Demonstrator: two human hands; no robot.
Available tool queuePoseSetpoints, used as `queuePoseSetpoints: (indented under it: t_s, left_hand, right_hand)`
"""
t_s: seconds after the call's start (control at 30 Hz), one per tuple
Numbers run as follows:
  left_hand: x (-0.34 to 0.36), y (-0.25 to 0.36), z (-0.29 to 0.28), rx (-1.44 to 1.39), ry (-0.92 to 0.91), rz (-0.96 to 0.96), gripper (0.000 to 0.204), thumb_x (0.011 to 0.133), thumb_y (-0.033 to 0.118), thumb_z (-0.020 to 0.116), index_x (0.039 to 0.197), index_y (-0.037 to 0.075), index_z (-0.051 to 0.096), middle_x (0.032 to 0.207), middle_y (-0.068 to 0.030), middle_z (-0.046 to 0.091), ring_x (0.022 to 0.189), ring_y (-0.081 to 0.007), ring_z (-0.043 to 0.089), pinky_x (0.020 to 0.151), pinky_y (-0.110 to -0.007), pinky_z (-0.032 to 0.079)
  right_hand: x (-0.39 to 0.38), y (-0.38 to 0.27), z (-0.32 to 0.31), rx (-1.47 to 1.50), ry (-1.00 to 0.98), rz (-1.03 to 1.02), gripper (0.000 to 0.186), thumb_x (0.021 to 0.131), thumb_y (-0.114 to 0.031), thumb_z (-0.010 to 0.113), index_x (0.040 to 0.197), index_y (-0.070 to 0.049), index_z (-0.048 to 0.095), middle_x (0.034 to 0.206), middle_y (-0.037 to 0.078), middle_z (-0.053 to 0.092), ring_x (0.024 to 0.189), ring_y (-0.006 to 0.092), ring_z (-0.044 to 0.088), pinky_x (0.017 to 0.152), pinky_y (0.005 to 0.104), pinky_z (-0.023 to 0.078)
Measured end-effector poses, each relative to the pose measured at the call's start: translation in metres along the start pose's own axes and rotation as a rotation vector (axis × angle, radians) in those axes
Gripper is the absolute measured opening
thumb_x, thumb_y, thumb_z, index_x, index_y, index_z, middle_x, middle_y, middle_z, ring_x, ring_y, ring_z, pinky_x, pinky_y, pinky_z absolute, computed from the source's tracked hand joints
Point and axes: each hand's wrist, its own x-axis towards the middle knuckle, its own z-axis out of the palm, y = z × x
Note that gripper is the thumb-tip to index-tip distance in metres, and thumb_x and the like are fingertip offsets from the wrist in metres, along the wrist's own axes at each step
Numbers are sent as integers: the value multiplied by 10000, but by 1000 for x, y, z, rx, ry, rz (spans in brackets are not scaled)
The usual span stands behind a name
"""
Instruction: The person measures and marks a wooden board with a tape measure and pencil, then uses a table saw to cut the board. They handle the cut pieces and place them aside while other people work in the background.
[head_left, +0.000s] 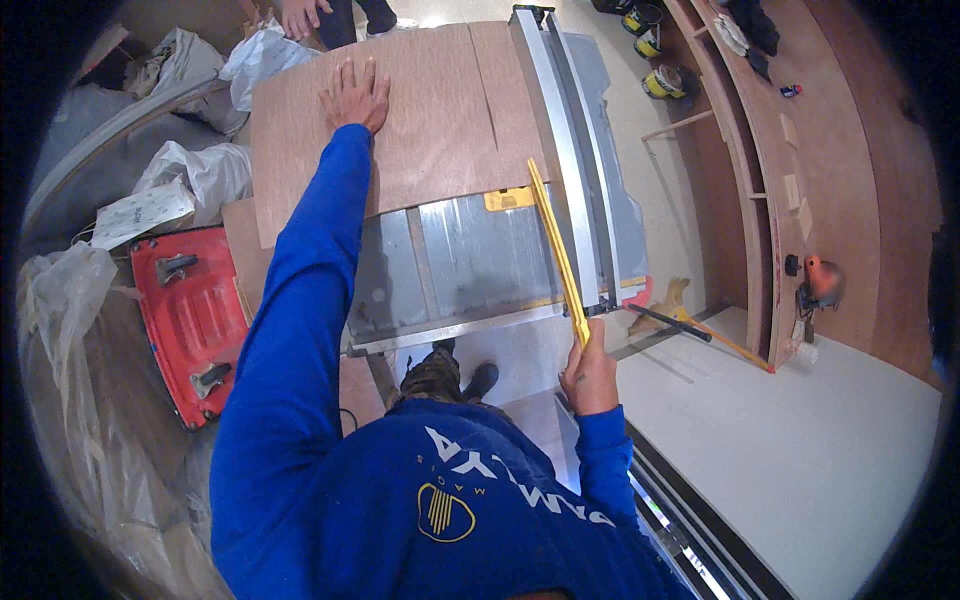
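Observation:
A plywood sheet [420, 130] lies across the metal top of a table saw [480, 250]. A dark, thin slit runs through the sheet near its right side. My left hand [357, 97] rests flat on the sheet with its fingers spread. In my right hand [590, 375] is the lower end of a yellow push stick [560, 255], whose far tip meets the sheet's near edge beside the metal rip fence [562, 140]. A yellow insert [510, 199] shows in the saw top just before the sheet. No blade can be made out.
Another person's hand [302, 17] is beyond the sheet's far left corner. A red plastic case [195, 320] and plastic bags [200, 180] are at left. To the right stand a wooden cabinet [755, 220], a white panel [790, 430], an orange power tool [822, 280] and several tins [662, 82].

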Motion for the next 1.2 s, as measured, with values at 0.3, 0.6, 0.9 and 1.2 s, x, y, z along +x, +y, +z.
queuePoseSetpoints:
  t_s: [0.3, 0.6, 0.9, 1.2]
  left_hand:
    - [23, -3, 9, -20, 32, 6, 626, 1015, 597, 310, 1570, 308, 337, 1667, -65, 231, 1545, -288, 174, 1193, -626, 160]
    - [39, -6, 15, -10, 14, 1, 632, 1008, 608, 316, 1569, 318, 338, 1668, -64, 229, 1542, -284, 180, 1198, -618, 146]
    - [53, -7, 23, -11, 61, -2, 628, 1010, 604, 323, 1569, 318, 333, 1667, -54, 237, 1541, -275, 194, 1201, -611, 159]
    - [61, -8, 20, -11, 52, 6, 629, 1010, 601, 321, 1570, 314, 337, 1673, -54, 214, 1545, -285, 169, 1205, -612, 146]
  right_hand:
    - [18, -10, 0, 8, 17, -17, 322, 959, -32, 535, 1249, -40, 395, 825, 339, 631, 823, 543, 620, 631, 603, 450]
    - [30, -21, -2, 0, 14, -29, 276, 968, -22, 528, 1196, -49, 375, 820, 331, 630, 817, 544, 619, 619, 598, 444]
    - [44, -26, -2, 3, 26, -53, 275, 965, -26, 535, 1196, -51, 389, 811, 328, 632, 805, 537, 624, 622, 604, 448]
    - [66, -28, 2, -22, 27, -94, 285, 955, -22, 546, 1192, -59, 392, 753, 326, 623, 770, 534, 629, 615, 614, 457]
